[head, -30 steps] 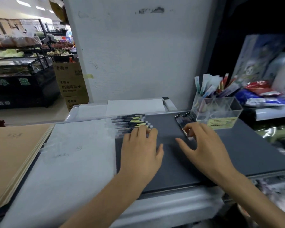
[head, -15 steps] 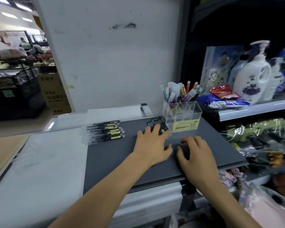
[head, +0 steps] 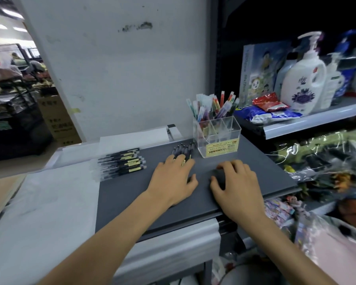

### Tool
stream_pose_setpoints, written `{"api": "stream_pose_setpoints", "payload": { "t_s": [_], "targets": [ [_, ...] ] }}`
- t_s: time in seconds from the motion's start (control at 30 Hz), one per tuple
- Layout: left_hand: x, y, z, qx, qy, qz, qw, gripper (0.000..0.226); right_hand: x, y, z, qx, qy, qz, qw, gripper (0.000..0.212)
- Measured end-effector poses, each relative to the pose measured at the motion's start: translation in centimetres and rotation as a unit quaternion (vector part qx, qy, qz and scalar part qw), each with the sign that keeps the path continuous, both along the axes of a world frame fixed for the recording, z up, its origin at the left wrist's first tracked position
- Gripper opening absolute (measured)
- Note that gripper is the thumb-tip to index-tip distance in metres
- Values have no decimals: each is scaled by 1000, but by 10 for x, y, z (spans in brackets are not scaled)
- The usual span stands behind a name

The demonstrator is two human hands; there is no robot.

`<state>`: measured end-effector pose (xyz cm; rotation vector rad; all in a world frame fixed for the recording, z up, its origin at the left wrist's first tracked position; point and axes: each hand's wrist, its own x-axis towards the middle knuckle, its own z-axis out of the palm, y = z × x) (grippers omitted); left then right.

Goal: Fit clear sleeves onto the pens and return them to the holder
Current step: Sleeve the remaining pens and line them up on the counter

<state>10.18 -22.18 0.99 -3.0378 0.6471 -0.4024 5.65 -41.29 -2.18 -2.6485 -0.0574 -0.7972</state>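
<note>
Left hand (head: 174, 177): fingers flat on unsleeved black pens (head: 183, 150), just beside clear holder (head: 218, 138).
Right hand (head: 234, 182): loose on grey board (head: 132, 188), empty as far as I see.
Sleeved pens (head: 121, 162): well left.
Step, I judge: picking next pen; needs single-pen pinch.

Left hand (head: 174, 177) on loose pens (head: 183, 150)

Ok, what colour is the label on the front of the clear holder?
Yellow: the label shows best in the head view.
</note>
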Motion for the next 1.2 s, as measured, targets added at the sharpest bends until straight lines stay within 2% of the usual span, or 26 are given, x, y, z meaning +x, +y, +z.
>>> {"api": "stream_pose_setpoints", "payload": {
  "t_s": [0.1,0.2,0.27,0.37,0.57,0.63,0.73,0.77,0.93,1.03,1.2],
  "targets": [
    [-3,9,1,-20,-15,15,1000,52,0,2,1,1,4,-2,1000,30],
    [2,-3,11,-64,-20,121,990,71,0,2,1,-1,4,-7,1000,31],
    [13,-16,19,-56,19,202,978,88,-1,3,1,-1,3,-10,1000,30],
    [30,-26,30,-43,88,283,954,97,0,3,1,-3,3,-16,1000,29],
    [54,-29,48,-124,211,329,912,102,1,4,1,-2,7,-24,1000,30],
    [56,-29,56,-124,250,347,895,92,0,5,2,-3,12,-22,1000,31],
    [61,-34,59,-90,296,331,892,55,0,5,3,-6,17,-20,1000,32],
    [63,-35,59,-81,301,328,892,52,0,5,4,-7,22,-20,1000,33],
    [80,-37,43,-59,296,322,897,74,2,4,0,-19,12,-19,1000,32],
    [76,-35,34,-105,272,346,892,80,3,3,-2,-26,5,-20,999,28],
    [61,-13,36,-192,205,276,919,60,3,2,-3,-27,-3,-20,999,25]
  ]
}}
